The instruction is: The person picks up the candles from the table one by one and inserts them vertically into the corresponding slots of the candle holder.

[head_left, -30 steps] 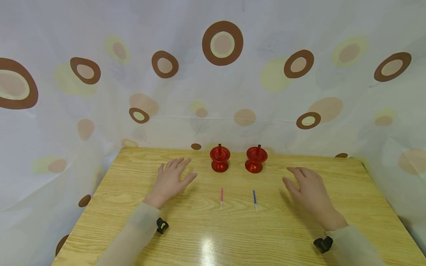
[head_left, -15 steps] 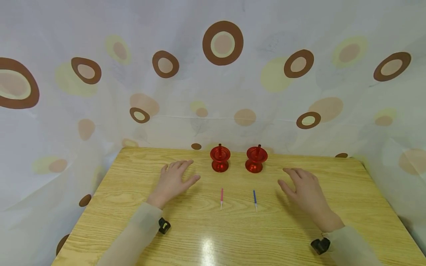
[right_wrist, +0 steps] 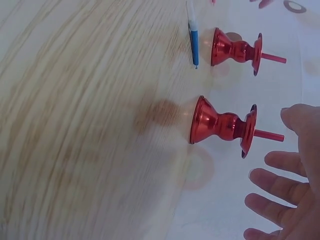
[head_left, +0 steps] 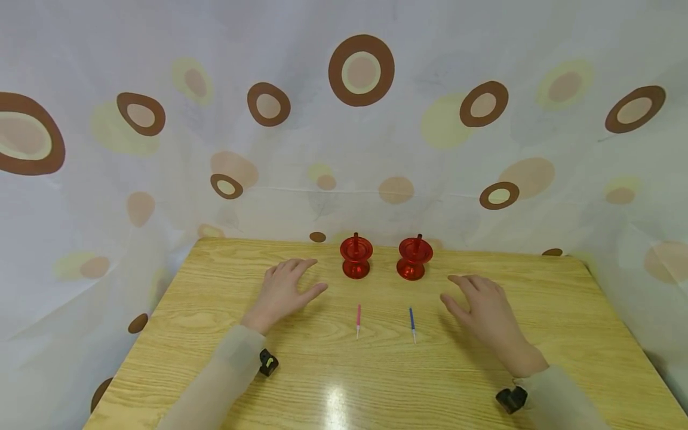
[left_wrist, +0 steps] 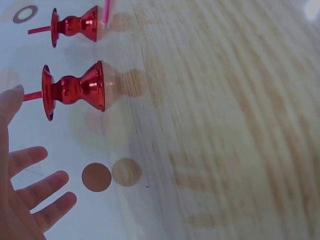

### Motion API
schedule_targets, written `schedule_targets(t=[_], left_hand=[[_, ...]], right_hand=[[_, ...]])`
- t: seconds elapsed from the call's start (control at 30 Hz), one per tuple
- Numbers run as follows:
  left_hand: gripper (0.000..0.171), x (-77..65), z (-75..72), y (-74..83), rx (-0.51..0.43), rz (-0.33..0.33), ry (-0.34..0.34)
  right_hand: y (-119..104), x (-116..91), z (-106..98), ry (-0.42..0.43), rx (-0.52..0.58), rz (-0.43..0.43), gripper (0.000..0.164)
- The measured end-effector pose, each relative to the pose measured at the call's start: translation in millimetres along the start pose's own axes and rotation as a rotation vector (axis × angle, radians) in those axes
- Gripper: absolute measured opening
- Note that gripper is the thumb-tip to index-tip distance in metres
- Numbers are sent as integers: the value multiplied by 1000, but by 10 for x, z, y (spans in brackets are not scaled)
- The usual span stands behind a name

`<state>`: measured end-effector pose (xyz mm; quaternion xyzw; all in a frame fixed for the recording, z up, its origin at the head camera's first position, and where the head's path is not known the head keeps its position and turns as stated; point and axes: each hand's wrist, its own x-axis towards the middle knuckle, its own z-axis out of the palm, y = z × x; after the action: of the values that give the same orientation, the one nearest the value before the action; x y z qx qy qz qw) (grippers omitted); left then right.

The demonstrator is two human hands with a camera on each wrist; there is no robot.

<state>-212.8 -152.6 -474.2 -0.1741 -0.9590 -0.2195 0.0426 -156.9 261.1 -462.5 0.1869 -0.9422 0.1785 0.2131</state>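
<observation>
Two shiny red metal candle holders stand upright at the back of the table, a left one (head_left: 356, 267) and a right one (head_left: 411, 269), each with a thin post rising from its dish. In front of them lie a thin pink candle (head_left: 358, 316) and a thin blue candle (head_left: 412, 319), their white ends towards the person. My left hand (head_left: 279, 292) hovers left of the left holder, fingers spread and holding nothing. On the other side, my right hand (head_left: 489, 313) is to the right of the blue candle, its fingers loosely bent around nothing.
The wooden table (head_left: 333, 370) has a glare spot near its front. A pale curtain (head_left: 408, 149) printed with brown rings surrounds its back and sides. Black wrist cameras sit on both sleeves.
Both hands have drifted inwards, the left one to the right and the right one to the left. The candle holders and candles have stayed in place.
</observation>
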Motion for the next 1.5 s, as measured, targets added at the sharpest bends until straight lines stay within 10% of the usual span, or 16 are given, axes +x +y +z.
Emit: schedule_targets(t=[1.5], left_hand=[[72, 215, 27, 83, 15, 53, 13]], right_hand=[[-336, 102, 233, -60, 80, -28, 35]])
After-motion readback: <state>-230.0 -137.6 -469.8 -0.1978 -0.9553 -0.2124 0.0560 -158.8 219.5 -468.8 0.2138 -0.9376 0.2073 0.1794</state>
